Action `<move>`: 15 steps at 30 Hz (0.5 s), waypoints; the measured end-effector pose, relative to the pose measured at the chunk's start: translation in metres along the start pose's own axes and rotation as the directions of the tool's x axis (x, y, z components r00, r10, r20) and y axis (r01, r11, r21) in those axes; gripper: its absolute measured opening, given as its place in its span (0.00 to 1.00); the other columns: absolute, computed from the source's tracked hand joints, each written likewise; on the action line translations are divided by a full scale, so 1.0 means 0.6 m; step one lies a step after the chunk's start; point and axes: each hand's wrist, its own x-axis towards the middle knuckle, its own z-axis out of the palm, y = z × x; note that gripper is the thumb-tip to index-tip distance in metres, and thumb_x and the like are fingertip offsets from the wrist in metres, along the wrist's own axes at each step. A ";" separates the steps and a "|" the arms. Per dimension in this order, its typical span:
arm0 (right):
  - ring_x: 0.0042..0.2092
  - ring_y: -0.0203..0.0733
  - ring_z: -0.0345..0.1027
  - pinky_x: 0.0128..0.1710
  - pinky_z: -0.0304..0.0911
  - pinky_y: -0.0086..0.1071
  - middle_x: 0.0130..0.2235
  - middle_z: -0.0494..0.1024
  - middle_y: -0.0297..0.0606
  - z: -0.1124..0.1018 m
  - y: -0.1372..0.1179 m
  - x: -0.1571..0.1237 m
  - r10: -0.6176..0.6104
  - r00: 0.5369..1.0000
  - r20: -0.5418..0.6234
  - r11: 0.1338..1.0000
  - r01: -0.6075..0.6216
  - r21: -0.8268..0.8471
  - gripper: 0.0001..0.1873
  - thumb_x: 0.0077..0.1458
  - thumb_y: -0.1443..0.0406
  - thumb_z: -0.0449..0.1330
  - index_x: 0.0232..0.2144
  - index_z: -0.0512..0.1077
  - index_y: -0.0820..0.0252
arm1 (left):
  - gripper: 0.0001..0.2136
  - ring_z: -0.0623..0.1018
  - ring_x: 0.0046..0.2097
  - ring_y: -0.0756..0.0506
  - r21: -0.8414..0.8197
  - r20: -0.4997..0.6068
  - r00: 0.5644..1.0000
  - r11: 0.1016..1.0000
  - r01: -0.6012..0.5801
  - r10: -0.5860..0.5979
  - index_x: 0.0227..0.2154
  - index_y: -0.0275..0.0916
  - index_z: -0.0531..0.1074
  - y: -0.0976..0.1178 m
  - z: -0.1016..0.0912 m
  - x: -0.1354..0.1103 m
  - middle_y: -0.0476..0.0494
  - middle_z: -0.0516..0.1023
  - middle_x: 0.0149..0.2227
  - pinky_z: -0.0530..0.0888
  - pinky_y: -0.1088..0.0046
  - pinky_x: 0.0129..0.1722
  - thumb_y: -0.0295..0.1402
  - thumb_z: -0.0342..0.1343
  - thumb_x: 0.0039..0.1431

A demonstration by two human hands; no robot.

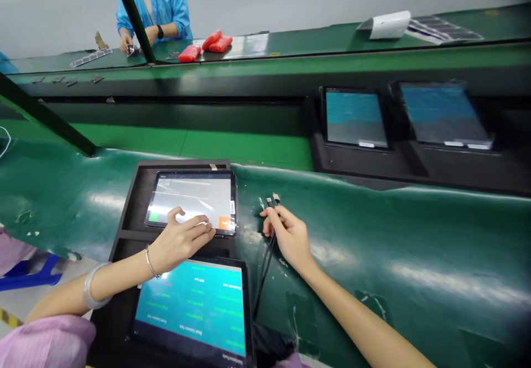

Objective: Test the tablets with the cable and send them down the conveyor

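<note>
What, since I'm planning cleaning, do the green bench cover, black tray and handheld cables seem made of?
Green bench cover: glossy rubber or vinyl, judging by bright reflections and a wavy edge. Black tray: matte, probably foam or plastic; it shows little sheen. Cables: likely plastic or rubber, dark, smoothly curving; one silvery tip suggests metal.

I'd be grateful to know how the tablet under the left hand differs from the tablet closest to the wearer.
The first tablet has a mostly pale screen with a green patch and an orange patch; the second tablet shows rows of text on turquoise. The left hand is over the first tablet, while the second tablet's screen is mostly uncovered. Both have dark borders and lit screens.
</note>
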 end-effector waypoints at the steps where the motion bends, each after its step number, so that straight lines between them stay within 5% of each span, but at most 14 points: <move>1: 0.22 0.39 0.63 0.25 0.61 0.33 0.19 0.71 0.31 0.000 0.001 0.000 0.000 1.000 0.001 1.000 0.000 0.000 0.19 0.63 0.49 0.58 0.31 0.73 0.57 | 0.09 0.75 0.54 0.48 -0.005 -0.006 1.000 1.000 0.008 -0.008 0.47 0.37 0.71 -0.001 0.002 -0.002 0.49 0.82 0.44 0.54 0.57 0.48 0.21 0.48 0.72; 12: 0.22 0.39 0.63 0.25 0.60 0.33 0.19 0.70 0.30 0.001 0.005 0.003 -0.006 1.000 0.005 1.000 0.006 -0.022 0.18 0.64 0.50 0.58 0.31 0.73 0.57 | 0.09 0.76 0.55 0.47 -0.035 -0.041 0.994 0.995 0.098 -0.099 0.49 0.44 0.71 -0.002 0.009 -0.012 0.52 0.82 0.48 0.54 0.57 0.52 0.26 0.52 0.70; 15: 0.22 0.39 0.63 0.26 0.59 0.33 0.19 0.71 0.30 0.001 0.005 0.003 -0.009 1.000 0.006 1.000 0.009 -0.026 0.18 0.64 0.50 0.58 0.31 0.73 0.57 | 0.09 0.75 0.57 0.44 -0.041 -0.070 0.968 0.970 0.239 -0.241 0.51 0.45 0.69 -0.013 -0.006 -0.043 0.47 0.79 0.54 0.55 0.57 0.53 0.30 0.54 0.70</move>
